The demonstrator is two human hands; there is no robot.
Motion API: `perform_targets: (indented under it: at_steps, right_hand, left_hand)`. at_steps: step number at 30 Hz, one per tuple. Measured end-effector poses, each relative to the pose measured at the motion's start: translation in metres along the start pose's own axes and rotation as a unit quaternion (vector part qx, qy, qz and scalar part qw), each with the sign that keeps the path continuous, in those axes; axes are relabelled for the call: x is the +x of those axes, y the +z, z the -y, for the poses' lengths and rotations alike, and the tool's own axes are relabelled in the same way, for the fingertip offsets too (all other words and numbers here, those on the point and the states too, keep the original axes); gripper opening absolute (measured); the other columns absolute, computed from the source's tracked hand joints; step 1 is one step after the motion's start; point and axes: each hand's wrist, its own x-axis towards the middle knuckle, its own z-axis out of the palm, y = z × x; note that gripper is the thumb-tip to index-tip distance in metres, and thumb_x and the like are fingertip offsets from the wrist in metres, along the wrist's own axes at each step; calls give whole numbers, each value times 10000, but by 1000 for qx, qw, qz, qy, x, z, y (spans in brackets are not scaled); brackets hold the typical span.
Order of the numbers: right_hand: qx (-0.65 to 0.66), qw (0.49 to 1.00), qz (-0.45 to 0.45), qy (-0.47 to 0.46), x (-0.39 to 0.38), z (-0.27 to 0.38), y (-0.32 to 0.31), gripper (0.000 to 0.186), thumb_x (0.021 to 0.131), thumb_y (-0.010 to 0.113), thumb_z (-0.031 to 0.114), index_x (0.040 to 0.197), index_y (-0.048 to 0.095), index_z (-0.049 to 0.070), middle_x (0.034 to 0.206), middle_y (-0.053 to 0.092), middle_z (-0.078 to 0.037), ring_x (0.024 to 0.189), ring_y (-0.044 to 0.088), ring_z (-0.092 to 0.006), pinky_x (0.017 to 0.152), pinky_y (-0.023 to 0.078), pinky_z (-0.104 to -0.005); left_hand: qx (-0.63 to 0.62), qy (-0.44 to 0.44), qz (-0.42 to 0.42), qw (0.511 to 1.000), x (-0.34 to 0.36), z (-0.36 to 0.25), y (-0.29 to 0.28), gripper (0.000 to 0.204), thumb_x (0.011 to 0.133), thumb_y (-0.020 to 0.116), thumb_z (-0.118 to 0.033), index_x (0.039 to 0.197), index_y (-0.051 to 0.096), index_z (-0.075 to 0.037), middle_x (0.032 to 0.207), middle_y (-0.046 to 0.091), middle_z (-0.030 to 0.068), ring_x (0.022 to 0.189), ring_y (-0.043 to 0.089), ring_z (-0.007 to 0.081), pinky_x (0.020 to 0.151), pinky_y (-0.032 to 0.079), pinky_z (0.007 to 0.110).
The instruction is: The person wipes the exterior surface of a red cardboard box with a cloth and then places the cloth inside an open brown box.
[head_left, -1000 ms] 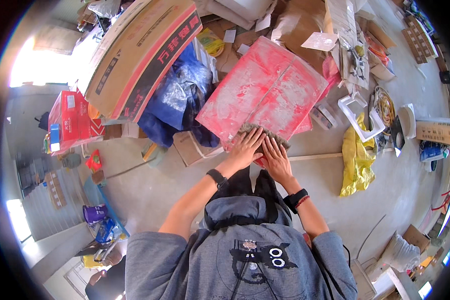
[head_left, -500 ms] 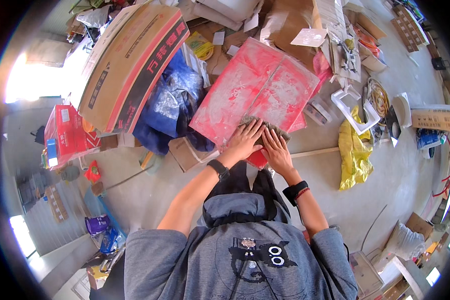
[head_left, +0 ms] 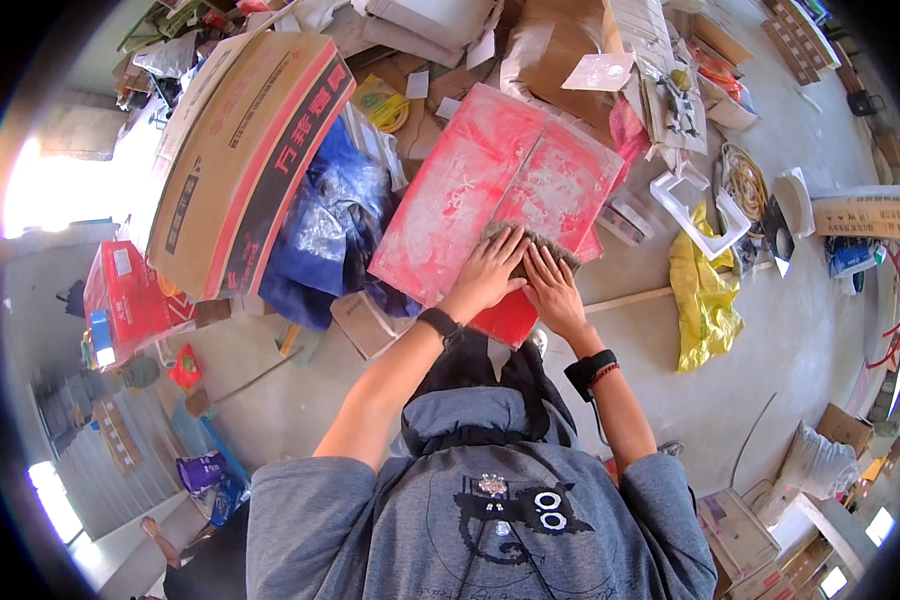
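Left hand (head_left: 492,272) and right hand (head_left: 554,294), fingers extended flat, press a brown cloth (head_left: 556,249) at the near end of the red carton (head_left: 460,205); apparently wiping, next calling for even pressure across its whitened patches.

Around me I list: brown carton (head_left: 235,170), large, dark-banded, to my left; blue plastic (head_left: 320,235), crumpled, beside the carton; yellow bag (head_left: 705,300), limp, on the floor to my right; white frame (head_left: 690,222), at the bag's upper end; coiled cable (head_left: 745,182), near the frame; purple packet (head_left: 202,471), lower left.
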Motion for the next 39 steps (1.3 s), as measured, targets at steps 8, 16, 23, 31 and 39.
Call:
perform_targets:
  at_steps: [8, 16, 23, 31, 39]
  right_hand:
    - [8, 1000, -9, 6, 18, -19, -11, 541, 914, 455, 290, 1403, 308, 108, 1477, 252, -32, 1357, 235, -195, 1085, 219, -398]
    - [3, 999, -31, 17, 35, -38, -12, 548, 899, 474, 262, 1399, 315, 105, 1474, 258, -34, 1355, 241, -194, 1079, 228, -410]
    - [-4, 999, -31, 33, 44, -49, -16, 547, 895, 479, 251, 1399, 319, 109, 1474, 258, -31, 1354, 242, -196, 1077, 232, -417]
    - [13, 999, -33, 31, 52, -55, -20, 536, 898, 480, 247, 1395, 329, 115, 1476, 255, -33, 1356, 238, -201, 1076, 230, -423]
    - [20, 998, -26, 54, 59, -66, -22, 528, 903, 460, 226, 1402, 321, 128, 1484, 239, -35, 1367, 213, -215, 1090, 179, -432]
  left_hand:
    - [11, -7, 3, 1000, 31, 5, 2, 742, 823, 587, -373, 1418, 249, -85, 1497, 168, 105, 1365, 204, 277, 1066, 256, 435]
    - [30, -22, 17, 999, 63, 7, -1, 738, 818, 601, -357, 1413, 258, -88, 1501, 164, 89, 1365, 204, 262, 1065, 264, 435]
    - [19, -14, 15, 1000, 79, 10, -10, 722, 830, 587, -349, 1415, 253, -88, 1501, 158, 87, 1368, 196, 252, 1071, 260, 427]
    - [19, -16, 21, 999, 88, 14, -5, 734, 840, 572, -354, 1427, 220, -90, 1504, 146, 91, 1373, 181, 262, 1081, 239, 427]
    - [9, -4, 2, 1000, 104, 17, -7, 719, 845, 563, -358, 1423, 230, -90, 1502, 152, 92, 1371, 185, 263, 1078, 243, 429]
